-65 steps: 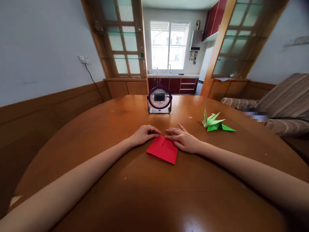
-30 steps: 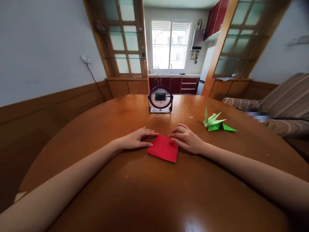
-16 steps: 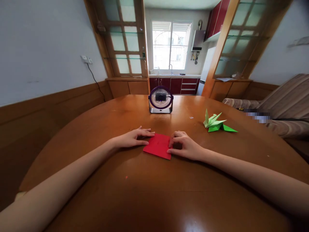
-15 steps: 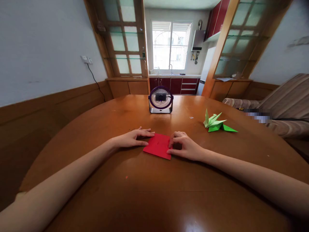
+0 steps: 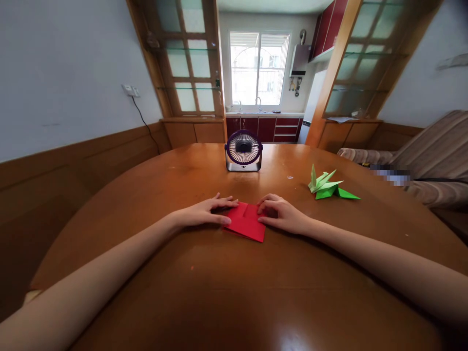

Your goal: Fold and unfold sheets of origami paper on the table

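A folded sheet of red paper (image 5: 245, 228) lies on the wooden table in front of me, with a crease and a folded layer on its upper face. My left hand (image 5: 203, 212) rests at its left side, thumb on the lower left part and the other fingers stretched out over the upper left corner, apart from the thumb. At the right edge, my right hand (image 5: 283, 213) has its fingers curled and its thumb against the paper, gripping that side. Some of the right fingertips are hidden behind the hand.
A green origami crane (image 5: 329, 185) stands to the right on the round-edged table (image 5: 204, 302). Beyond the paper is a small purple fan (image 5: 243, 150). A striped sofa (image 5: 435, 151) is at the right, and a small red scrap (image 5: 192, 267) lies nearer me.
The red paper has shifted slightly right and its fold lines show more clearly. My left hand has moved right with its thumb further over the paper; my right hand has shifted a little.
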`<control>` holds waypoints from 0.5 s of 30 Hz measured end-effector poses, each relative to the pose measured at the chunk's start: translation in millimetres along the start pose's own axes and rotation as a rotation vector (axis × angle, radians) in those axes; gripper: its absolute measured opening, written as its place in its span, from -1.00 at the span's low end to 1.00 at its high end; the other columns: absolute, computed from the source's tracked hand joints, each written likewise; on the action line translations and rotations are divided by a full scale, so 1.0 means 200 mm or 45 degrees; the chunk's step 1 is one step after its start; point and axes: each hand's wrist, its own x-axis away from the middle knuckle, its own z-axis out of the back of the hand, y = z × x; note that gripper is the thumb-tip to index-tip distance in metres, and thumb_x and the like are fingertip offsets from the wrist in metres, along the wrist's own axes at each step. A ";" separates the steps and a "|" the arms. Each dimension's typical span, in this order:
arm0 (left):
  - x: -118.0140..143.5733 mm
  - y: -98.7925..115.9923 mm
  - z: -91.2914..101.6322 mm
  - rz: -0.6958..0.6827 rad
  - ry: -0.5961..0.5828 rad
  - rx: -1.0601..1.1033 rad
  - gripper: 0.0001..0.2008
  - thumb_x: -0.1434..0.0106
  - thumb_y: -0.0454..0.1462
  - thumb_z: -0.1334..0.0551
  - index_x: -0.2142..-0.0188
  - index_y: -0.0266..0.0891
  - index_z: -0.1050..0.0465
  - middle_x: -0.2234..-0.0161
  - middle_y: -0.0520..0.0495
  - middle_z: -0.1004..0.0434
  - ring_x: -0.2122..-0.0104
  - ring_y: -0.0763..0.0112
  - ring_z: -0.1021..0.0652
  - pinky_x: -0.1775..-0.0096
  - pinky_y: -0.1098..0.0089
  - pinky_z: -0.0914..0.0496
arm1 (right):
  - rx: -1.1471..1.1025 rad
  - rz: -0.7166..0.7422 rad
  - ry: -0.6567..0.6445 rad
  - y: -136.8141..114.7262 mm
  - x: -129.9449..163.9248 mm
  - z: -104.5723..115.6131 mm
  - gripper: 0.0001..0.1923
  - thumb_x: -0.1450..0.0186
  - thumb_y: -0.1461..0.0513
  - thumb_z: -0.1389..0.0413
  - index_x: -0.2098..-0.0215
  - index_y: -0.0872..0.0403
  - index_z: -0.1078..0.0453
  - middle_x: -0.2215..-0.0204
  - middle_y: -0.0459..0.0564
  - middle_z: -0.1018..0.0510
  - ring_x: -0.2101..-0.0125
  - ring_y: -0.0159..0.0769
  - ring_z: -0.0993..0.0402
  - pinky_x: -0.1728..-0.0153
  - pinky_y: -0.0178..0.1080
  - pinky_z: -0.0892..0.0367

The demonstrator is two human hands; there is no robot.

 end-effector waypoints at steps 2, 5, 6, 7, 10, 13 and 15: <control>-0.01 0.04 -0.04 -0.059 0.019 -0.039 -0.37 -0.26 0.04 -0.22 -0.27 0.02 -0.17 -0.33 -0.08 -0.04 -0.34 -0.02 0.03 -0.26 -0.12 0.15 | 0.011 0.015 0.019 0.02 0.00 0.01 -0.88 -0.29 0.20 -0.17 0.32 0.11 -0.45 0.14 0.09 -0.44 0.11 -0.20 -0.40 0.02 -0.09 -0.33; -0.03 0.08 -0.09 -0.118 0.061 -0.078 -0.37 -0.28 0.02 -0.21 -0.28 -0.05 -0.15 -0.33 -0.14 -0.03 -0.34 0.09 -0.01 -0.28 -0.06 0.28 | 0.050 0.025 0.058 0.04 0.00 0.01 -0.88 -0.29 0.21 -0.16 0.33 0.11 -0.46 0.12 0.10 -0.45 0.13 -0.19 -0.43 0.04 -0.09 -0.35; -0.03 0.08 -0.10 -0.123 0.073 -0.090 -0.37 -0.27 0.02 -0.22 -0.27 -0.07 -0.16 -0.33 -0.16 -0.03 -0.34 0.11 -0.02 -0.29 -0.05 0.30 | 0.067 0.034 0.076 0.04 0.00 0.01 -0.89 -0.29 0.21 -0.15 0.31 0.10 -0.47 0.11 0.10 -0.45 0.11 -0.19 -0.43 0.03 -0.07 -0.35; -0.04 0.08 -0.11 -0.126 0.083 -0.101 -0.36 -0.26 0.02 -0.23 -0.26 -0.08 -0.18 -0.33 -0.17 -0.03 -0.34 0.12 -0.03 -0.28 -0.05 0.32 | 0.087 0.052 0.095 0.04 0.00 0.01 -0.89 -0.30 0.21 -0.14 0.28 0.09 -0.48 0.11 0.10 -0.45 0.09 -0.18 -0.43 0.00 -0.05 -0.33; -0.05 0.07 -0.12 -0.141 0.121 -0.114 -0.44 -0.24 0.02 -0.25 -0.17 -0.07 -0.31 -0.31 -0.16 -0.10 -0.32 0.13 -0.08 -0.28 -0.06 0.29 | 0.144 0.170 0.098 0.01 0.01 0.01 -0.84 -0.34 0.22 -0.08 0.15 0.04 -0.47 0.06 0.09 -0.47 0.01 -0.16 -0.39 -0.08 0.01 -0.27; -0.05 0.06 -0.13 -0.190 0.177 -0.113 -0.59 -0.21 -0.02 -0.30 0.00 -0.09 -0.45 -0.25 -0.14 -0.25 -0.29 0.14 -0.16 -0.28 -0.05 0.25 | 0.174 0.308 -0.044 -0.03 0.02 0.01 -0.74 -0.38 0.23 -0.01 0.00 0.04 -0.42 -0.03 0.11 -0.46 -0.06 -0.17 -0.37 -0.11 -0.02 -0.27; -0.05 0.07 -0.13 -0.237 0.221 -0.090 -0.69 -0.20 -0.06 -0.33 0.12 -0.13 -0.49 -0.18 -0.13 -0.35 -0.24 0.16 -0.25 -0.28 -0.03 0.18 | 0.185 0.340 -0.144 -0.04 0.02 0.01 -0.70 -0.41 0.24 0.03 -0.05 0.08 -0.40 -0.05 0.13 -0.46 -0.08 -0.19 -0.37 -0.12 -0.05 -0.28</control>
